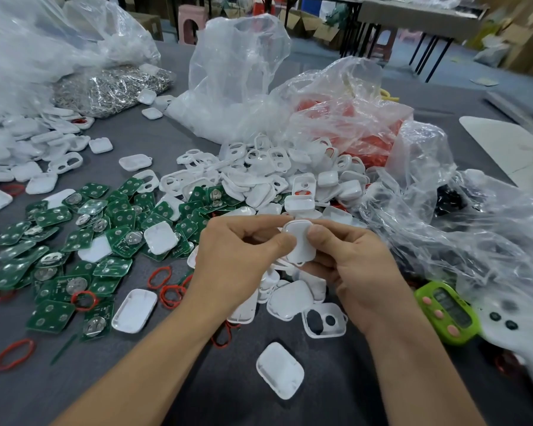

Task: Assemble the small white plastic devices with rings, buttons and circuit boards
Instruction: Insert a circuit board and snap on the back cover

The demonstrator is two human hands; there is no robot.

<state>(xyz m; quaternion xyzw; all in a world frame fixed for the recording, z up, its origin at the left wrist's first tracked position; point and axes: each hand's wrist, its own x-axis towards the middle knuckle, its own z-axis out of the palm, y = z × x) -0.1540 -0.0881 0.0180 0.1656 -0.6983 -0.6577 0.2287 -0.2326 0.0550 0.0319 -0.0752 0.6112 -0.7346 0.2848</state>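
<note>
White plastic device (300,241) — smooth, round-cornered — pinched by left grip (240,256) and right grip (360,265).

Looks like a small assembly workshop, not a home. Grey tabletop (37,388) strewn with bulk parts: green circuit boards (117,219) by the dozen, heaped white shells (259,176), loose red rings (170,294). Clear plastic bags (237,75) slumped open, one packed with shiny metal bits (111,87). Further back, cardboard boxes (319,30) on the floor, plastic stools (191,21), another long table (413,13) on black legs.
</note>
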